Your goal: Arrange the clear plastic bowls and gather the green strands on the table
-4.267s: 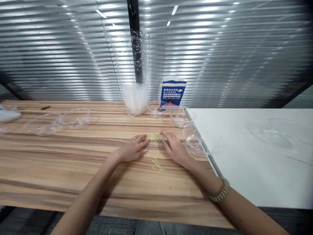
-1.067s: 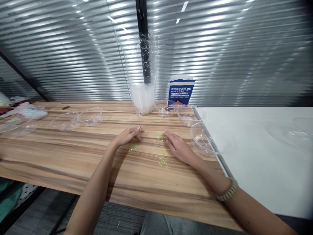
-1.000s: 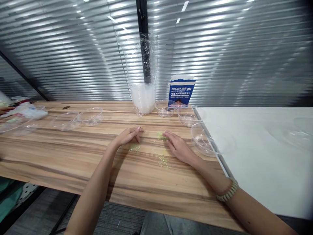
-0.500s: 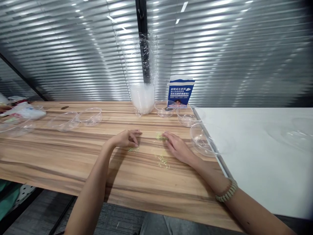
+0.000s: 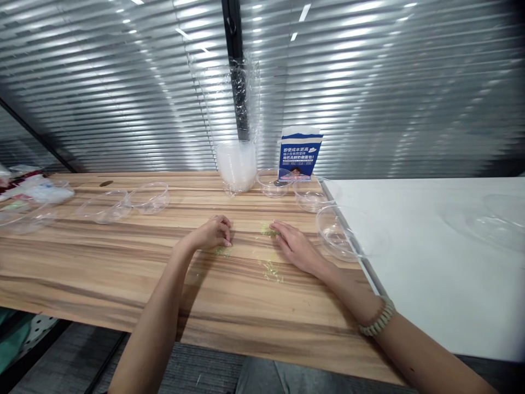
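On the wooden table (image 5: 246,317) lie three small heaps of thin, translucent yellow-green bits. My left hand (image 5: 214,232) hovers low over the left heap (image 5: 222,252), its fingers curled in toward the thumb. Whatever may be between those fingertips is too small to make out. Stretched out and resting low, the fingers of my right hand (image 5: 296,246) touch the edge of the upper heap (image 5: 267,229). Nearer to me, the lower heap (image 5: 272,271) lies untouched by either hand.
Clear round bowls stand around: one (image 5: 336,232) beside my right forearm, others (image 5: 150,198) at left. Behind are a stack of plastic bowls (image 5: 237,166) in a tall clear bag and a blue printed packet (image 5: 300,156). A white table (image 5: 426,262) adjoins at right.
The fingers of my left hand have curled inward from a more stretched pose. My right hand stays at the upper heap. The view has shifted slightly.
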`<state>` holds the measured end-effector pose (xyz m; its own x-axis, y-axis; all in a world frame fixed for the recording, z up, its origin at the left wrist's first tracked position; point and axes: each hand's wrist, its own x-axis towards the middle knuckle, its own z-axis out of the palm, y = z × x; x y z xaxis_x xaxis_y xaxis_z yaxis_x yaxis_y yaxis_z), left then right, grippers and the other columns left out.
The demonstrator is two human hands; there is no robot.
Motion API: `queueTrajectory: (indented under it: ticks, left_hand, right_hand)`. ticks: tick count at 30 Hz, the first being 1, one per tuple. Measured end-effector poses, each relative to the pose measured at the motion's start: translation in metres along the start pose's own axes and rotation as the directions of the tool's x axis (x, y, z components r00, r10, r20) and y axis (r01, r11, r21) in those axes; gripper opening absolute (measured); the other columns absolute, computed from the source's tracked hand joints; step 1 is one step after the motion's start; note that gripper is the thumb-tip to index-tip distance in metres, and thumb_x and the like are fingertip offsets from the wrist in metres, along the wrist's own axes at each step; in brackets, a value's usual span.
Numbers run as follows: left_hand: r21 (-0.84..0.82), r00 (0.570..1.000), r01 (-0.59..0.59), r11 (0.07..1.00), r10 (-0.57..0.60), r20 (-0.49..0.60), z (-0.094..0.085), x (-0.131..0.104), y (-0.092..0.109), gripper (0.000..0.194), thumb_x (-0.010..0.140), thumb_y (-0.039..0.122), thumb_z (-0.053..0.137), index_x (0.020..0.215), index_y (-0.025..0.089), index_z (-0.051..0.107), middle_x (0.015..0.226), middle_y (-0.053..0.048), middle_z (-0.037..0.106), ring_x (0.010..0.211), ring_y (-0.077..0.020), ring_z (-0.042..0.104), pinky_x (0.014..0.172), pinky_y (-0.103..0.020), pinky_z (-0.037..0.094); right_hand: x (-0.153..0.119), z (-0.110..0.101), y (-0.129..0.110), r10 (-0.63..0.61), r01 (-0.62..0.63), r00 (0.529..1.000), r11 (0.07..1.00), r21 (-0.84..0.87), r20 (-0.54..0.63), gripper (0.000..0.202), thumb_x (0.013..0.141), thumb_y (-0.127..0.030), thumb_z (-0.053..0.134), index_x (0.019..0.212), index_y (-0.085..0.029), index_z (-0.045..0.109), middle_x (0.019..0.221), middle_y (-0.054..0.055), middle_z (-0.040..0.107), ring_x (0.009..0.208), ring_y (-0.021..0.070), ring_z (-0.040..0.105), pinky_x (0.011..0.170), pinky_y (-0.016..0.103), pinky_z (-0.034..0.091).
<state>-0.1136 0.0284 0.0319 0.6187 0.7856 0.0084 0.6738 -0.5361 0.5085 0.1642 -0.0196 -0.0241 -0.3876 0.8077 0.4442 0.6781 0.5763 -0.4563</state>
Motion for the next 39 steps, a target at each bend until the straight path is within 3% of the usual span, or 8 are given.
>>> queueTrajectory:
  ticks: [10, 14, 20, 23, 27, 32, 39]
  left_hand:
    - [0.072, 0.999, 0.001, 0.997, -0.003, 0.034, -0.002, -0.001, 0.003, 0.014, 0.073, 0.029, 0.064, 0.064, 0.019, 0.066, 0.091, -0.007, 0.057, 0.095, -0.0200, 0.052, 0.089, -0.031, 0.042]
    - [0.027, 1.000, -0.020, 0.999, 0.020, -0.005, 0.001, 0.004, 0.007, 0.017, 0.076, 0.032, 0.062, 0.068, 0.017, 0.064, 0.090, -0.006, 0.057, 0.093, -0.0194, 0.052, 0.088, -0.032, 0.042]
    - [-0.064, 0.969, -0.242, 0.968, 0.237, -0.073, 0.036, 0.027, 0.043, 0.019, 0.085, 0.032, 0.055, 0.076, 0.017, 0.062, 0.085, -0.005, 0.058, 0.086, -0.0170, 0.055, 0.083, -0.030, 0.044]
    - [-0.037, 0.961, -0.223, 0.974, 0.213, -0.179, 0.052, 0.033, 0.047, 0.020, 0.089, 0.025, 0.045, 0.092, 0.017, 0.063, 0.091, -0.008, 0.062, 0.089, -0.0182, 0.056, 0.086, -0.033, 0.044]
    - [-0.031, 0.932, -0.148, 0.989, 0.129, -0.338, 0.062, 0.036, 0.035, 0.037, 0.088, 0.013, 0.036, 0.122, 0.016, 0.050, 0.102, -0.010, 0.063, 0.097, -0.0189, 0.057, 0.092, -0.038, 0.044]
    - [0.016, 0.945, -0.171, 0.985, 0.169, -0.279, 0.067, 0.035, 0.028, 0.065, 0.078, 0.002, 0.037, 0.140, 0.017, 0.027, 0.110, -0.010, 0.062, 0.104, -0.0193, 0.055, 0.095, -0.040, 0.043]
    - [0.102, 0.949, -0.151, 0.983, 0.174, -0.265, 0.062, 0.032, 0.033, 0.071, 0.073, -0.002, 0.038, 0.140, 0.019, 0.028, 0.109, -0.007, 0.063, 0.108, -0.0195, 0.053, 0.097, -0.039, 0.042]
  right_hand:
    - [0.001, -0.002, -0.003, 0.007, -0.006, 0.999, 1.000, -0.020, 0.036, 0.038, 0.091, -0.019, 0.034, 0.123, -0.009, 0.051, 0.130, 0.016, 0.053, 0.122, 0.0227, 0.049, 0.105, 0.041, 0.038]
    - [0.002, -0.002, -0.003, 0.002, -0.002, 1.000, 1.000, -0.021, 0.019, 0.037, 0.091, -0.019, 0.034, 0.124, -0.013, 0.050, 0.129, 0.014, 0.054, 0.122, 0.0223, 0.049, 0.103, 0.043, 0.040]
    - [0.002, -0.003, -0.005, 0.004, -0.004, 1.000, 1.000, -0.004, 0.016, 0.037, 0.090, -0.019, 0.036, 0.124, -0.013, 0.051, 0.129, 0.015, 0.055, 0.120, 0.0225, 0.051, 0.102, 0.043, 0.041]
    - [0.002, -0.002, -0.004, 0.016, -0.017, 1.000, 1.000, -0.016, -0.013, 0.039, 0.089, -0.018, 0.037, 0.125, -0.015, 0.051, 0.128, 0.014, 0.056, 0.120, 0.0229, 0.051, 0.102, 0.045, 0.041]
    - [0.003, -0.001, -0.002, 0.048, -0.050, 0.997, 0.998, -0.036, -0.056, 0.041, 0.086, -0.014, 0.037, 0.125, -0.016, 0.051, 0.126, 0.013, 0.057, 0.118, 0.0232, 0.052, 0.100, 0.045, 0.041]
    - [0.003, -0.001, -0.003, 0.062, -0.065, 0.997, 0.996, -0.060, -0.047, 0.039, 0.084, -0.012, 0.037, 0.120, -0.014, 0.053, 0.125, 0.014, 0.057, 0.118, 0.0237, 0.052, 0.101, 0.044, 0.041]
    - [0.003, -0.001, -0.005, 0.049, -0.050, 0.999, 0.997, -0.057, -0.022, 0.035, 0.084, -0.012, 0.040, 0.113, -0.016, 0.058, 0.122, 0.014, 0.060, 0.118, 0.0239, 0.052, 0.101, 0.045, 0.041]
